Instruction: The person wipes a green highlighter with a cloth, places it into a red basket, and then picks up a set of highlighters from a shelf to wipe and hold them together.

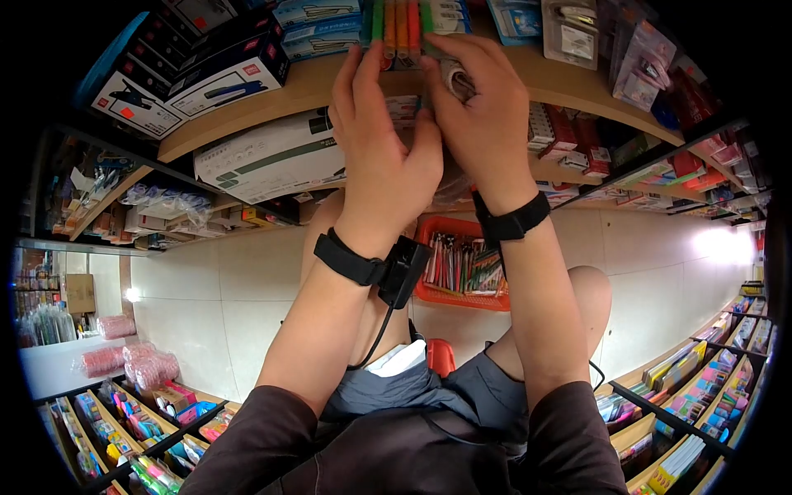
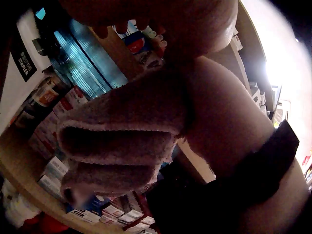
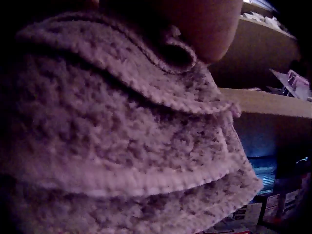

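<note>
My left hand (image 1: pixel 384 140) reaches to the shelf with its fingers extended, fingertips at the left end of a row of bright green and orange pens (image 1: pixel 402 29). On the row's other side is my right hand (image 1: pixel 487 107), its index fingertip near a green pen. A folded, fuzzy cloth (image 1: pixel 459 81) is held in the right hand, tucked under the palm. In the left wrist view this cloth (image 2: pixel 117 109) hangs in thick folds below the right hand. It fills most of the right wrist view, where the fingers gripping it are largely hidden.
Boxed staplers (image 1: pixel 219 87) stand at the left of the shelf (image 1: pixel 322 78), and blister packs (image 1: pixel 569 33) at the right. Below lies a long white box (image 1: pixel 272 157). A red basket of pencils (image 1: pixel 462 264) sits on the floor between the legs.
</note>
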The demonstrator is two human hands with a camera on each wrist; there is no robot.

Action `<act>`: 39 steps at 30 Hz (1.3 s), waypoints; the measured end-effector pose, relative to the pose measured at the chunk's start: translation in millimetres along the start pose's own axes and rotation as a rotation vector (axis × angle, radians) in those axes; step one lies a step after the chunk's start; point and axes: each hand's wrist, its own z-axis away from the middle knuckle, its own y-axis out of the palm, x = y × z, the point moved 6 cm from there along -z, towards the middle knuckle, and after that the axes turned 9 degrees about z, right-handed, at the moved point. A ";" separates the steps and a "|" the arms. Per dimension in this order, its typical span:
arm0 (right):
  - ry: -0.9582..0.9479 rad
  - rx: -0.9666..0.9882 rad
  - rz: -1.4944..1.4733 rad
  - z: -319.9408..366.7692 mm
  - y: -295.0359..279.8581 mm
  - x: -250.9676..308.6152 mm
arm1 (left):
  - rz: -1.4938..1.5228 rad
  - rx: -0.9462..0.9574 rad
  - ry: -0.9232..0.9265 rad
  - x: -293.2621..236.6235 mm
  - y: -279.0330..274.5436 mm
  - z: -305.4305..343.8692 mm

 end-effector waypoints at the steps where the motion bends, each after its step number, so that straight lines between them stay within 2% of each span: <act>1: -0.003 0.004 0.005 0.2 0.7 0.0 | 0.007 -0.002 0.000 0.2 0.1 0.1; 21: -0.032 -0.007 -0.036 -0.1 -3.0 -2.4 | 0.055 -0.022 0.024 0.6 0.2 0.2; 25: -0.055 -0.028 0.027 -0.5 -15.7 -0.5 | 0.093 -0.050 0.028 0.8 -2.2 2.7; 28: -0.101 0.028 0.073 -1.7 -34.2 -4.2 | 0.108 -0.075 0.011 2.2 -10.0 5.4; 29: 0.302 0.249 0.109 2.8 -45.7 8.3 | 0.116 -0.147 0.078 -2.0 -15.9 4.9; 30: 0.250 0.266 0.061 4.7 -52.5 8.3 | 0.335 -0.074 -0.019 4.8 -17.2 10.5; 32: 0.127 0.273 -0.031 3.7 -65.7 -4.3 | 0.601 -0.120 -0.047 -18.0 -3.8 16.3; 34: 0.090 0.436 -0.120 3.3 -86.9 14.3 | 0.694 -0.032 -0.104 -23.3 -1.5 26.6; 35: 0.042 0.510 -0.165 2.7 -97.8 22.4 | 0.668 0.091 -0.079 -28.5 3.7 28.4; 37: 0.077 0.616 -0.275 13.8 -103.9 19.0 | 0.893 0.267 -0.101 -31.8 22.6 34.4; 39: 0.075 0.659 -0.380 25.1 -105.4 5.3 | 0.600 0.441 -0.036 -31.2 25.5 41.6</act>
